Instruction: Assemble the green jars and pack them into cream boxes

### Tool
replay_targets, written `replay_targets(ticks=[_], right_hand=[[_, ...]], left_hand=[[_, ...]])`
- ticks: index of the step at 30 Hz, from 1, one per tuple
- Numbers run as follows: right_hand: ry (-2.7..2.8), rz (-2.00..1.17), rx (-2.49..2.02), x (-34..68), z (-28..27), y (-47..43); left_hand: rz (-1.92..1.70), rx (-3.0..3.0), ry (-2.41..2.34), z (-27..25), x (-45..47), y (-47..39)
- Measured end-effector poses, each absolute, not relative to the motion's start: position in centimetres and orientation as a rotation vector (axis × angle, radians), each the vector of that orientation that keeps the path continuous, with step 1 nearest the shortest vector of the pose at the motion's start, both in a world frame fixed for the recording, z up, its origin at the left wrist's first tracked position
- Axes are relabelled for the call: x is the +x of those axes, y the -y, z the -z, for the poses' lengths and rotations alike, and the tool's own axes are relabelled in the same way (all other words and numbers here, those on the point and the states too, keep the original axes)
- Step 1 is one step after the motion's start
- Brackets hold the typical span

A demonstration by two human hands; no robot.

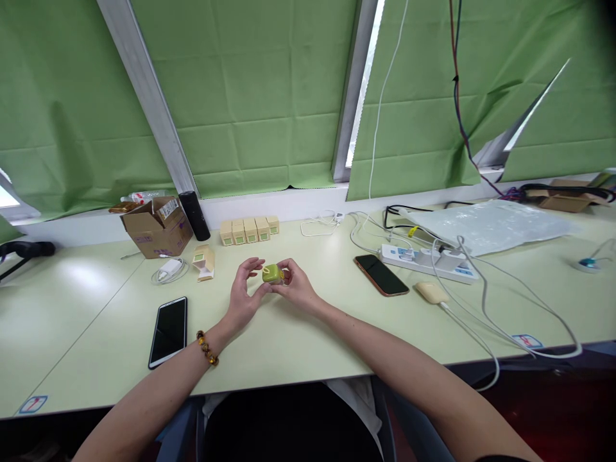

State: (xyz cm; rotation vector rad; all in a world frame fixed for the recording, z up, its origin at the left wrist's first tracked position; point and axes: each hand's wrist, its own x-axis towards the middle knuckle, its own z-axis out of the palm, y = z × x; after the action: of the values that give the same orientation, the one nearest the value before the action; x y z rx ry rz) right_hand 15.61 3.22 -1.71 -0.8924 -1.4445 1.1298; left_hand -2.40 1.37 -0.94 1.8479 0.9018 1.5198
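Note:
A small green case [273, 274] with rounded edges and a thin yellow loop is held up over the middle of the table. My right hand [296, 285] grips it from the right, with fingers behind it and the thumb below. Close at its left side is my left hand [244, 294], fingers curved and apart from the thumb. The left thumb tip reaches under the case; whether it touches is unclear. A beaded bracelet [206, 348] circles my left wrist. Just left of the hands stands an opened small cardboard box [203, 262] with a green label.
Several small boxes [249, 230] stand in a row behind my hands. A black-screened phone [168, 332] lies at left; another phone [382, 275] is at right, near a power strip [428, 262] with trailing cables. A carton [158, 230] and black cylinder [194, 215] stand back left.

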Motion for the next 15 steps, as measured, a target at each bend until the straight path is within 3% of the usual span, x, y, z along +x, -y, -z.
replay_targets(ticks=[15], right_hand=[[1.322,-1.170,-0.938,16.0,1.8,-4.5]], left_hand=[[-1.442,1.905,-1.114,1.1,-2.4,-1.6]])
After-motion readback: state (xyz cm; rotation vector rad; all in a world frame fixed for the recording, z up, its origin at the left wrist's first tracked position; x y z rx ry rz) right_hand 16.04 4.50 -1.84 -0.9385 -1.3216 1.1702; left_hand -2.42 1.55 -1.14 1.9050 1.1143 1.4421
